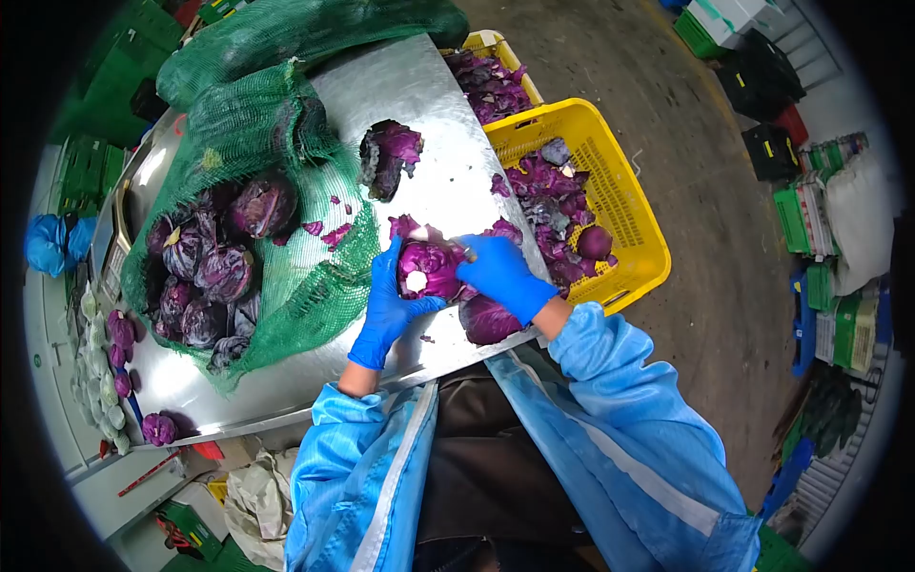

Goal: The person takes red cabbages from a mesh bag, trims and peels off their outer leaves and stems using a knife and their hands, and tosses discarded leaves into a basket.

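Observation:
A red cabbage (437,267) with a pale cut stem end sits on the metal table (434,91) in front of me. My left hand (386,303), in a blue glove, wraps round its left and near side. At the cabbage's right side is my right hand (505,275), also gloved, with its fingers curled closed. Something small shows at its fingertips, too unclear to name. Below the right hand lies another purple cabbage piece (488,319). Loose outer leaves (391,157) rest farther up the table.
An open green mesh sack (324,296) on the left holds several red cabbages (224,272). A full mesh sack (305,43) lies behind it. Against the table's right edge stands a yellow crate (648,248) of purple leaves, with another yellow crate (491,40) beyond.

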{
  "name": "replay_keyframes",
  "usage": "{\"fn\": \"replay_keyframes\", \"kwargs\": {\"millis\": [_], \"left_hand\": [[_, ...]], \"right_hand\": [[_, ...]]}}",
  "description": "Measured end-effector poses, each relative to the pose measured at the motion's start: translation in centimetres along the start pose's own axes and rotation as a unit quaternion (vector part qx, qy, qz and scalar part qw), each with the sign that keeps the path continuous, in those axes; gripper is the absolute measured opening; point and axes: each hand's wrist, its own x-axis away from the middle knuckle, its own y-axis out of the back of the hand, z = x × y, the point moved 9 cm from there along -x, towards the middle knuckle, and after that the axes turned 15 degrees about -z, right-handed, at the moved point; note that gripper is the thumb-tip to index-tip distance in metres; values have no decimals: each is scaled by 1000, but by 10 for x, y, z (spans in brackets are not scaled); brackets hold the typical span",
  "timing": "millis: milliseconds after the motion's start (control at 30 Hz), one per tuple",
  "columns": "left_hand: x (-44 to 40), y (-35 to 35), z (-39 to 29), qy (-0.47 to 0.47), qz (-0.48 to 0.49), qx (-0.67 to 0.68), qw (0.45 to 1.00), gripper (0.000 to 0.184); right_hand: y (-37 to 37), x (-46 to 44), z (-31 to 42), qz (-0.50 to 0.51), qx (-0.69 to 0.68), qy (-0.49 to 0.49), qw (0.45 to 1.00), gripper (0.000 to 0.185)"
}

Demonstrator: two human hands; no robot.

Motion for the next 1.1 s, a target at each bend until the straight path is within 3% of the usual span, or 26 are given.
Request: {"fn": "replay_keyframes", "kwargs": {"millis": [100, 200, 233, 300, 367, 433, 467, 500, 600, 700, 767, 867, 900, 967, 1000, 1033, 1100], "left_hand": [[1, 2, 6, 35, 28, 33, 998, 125], [2, 5, 8, 8, 27, 76, 997, 127], [-1, 5, -2, 7, 28, 77, 997, 127], [-3, -2, -30, -19, 70, 87, 994, 129], [2, -11, -34, -8, 85, 109, 990, 128], [9, -5, -27, -40, -46, -26, 998, 125], [15, -8, -7, 5, -90, -54, 994, 119], [17, -12, -11, 7, -90, -53, 995, 119], [20, -14, -9, 89, -98, 32, 991, 114], [21, -14, -13, 65, -90, 9, 994, 108], [32, -11, -23, -35, -114, -5, 993, 106], [28, -7, -14, 69, -68, 84, 992, 112], [22, -6, -14, 65, -69, 86, 992, 112], [15, -7, -17, 40, -67, 75, 994, 117], [7, -10, -15, 20, -62, 79, 995, 121], [-3, -11, -22, 22, -61, 81, 995, 121], [-18, -17, -48, -54, -26, 23, 998, 124]], "right_hand": [[8, -20, -55, -30, 112, -29, 993, 44], [61, -20, -7, -75, 81, 23, 994, 68], [63, -20, 8, -77, 82, 22, 993, 68], [36, -16, 32, 29, 31, 6, 999, 71], [-4, -23, 14, 59, -27, -16, 998, 65], [-8, -31, 3, 42, -44, -61, 996, 56], [-7, -29, 5, 78, -51, -71, 993, 54], [-9, -26, 5, 115, -57, -81, 988, 53], [-15, -28, -1, 35, -56, -9, 998, 50], [-13, -30, -5, -11, -5, 17, 1000, 44], [-29, -39, -36, 3, 60, 18, 998, 41], [-18, -42, -35, -8, 39, -9, 999, 36], [-7, -46, -30, 10, 74, -20, 997, 35], [39, -42, -1, -78, 94, 14, 992, 34], [58, -37, 16, -161, 31, 53, 985, 40], [54, -35, 18, -160, 33, 53, 985, 40], [42, -28, 44, -96, -203, 141, 964, 52]]}}
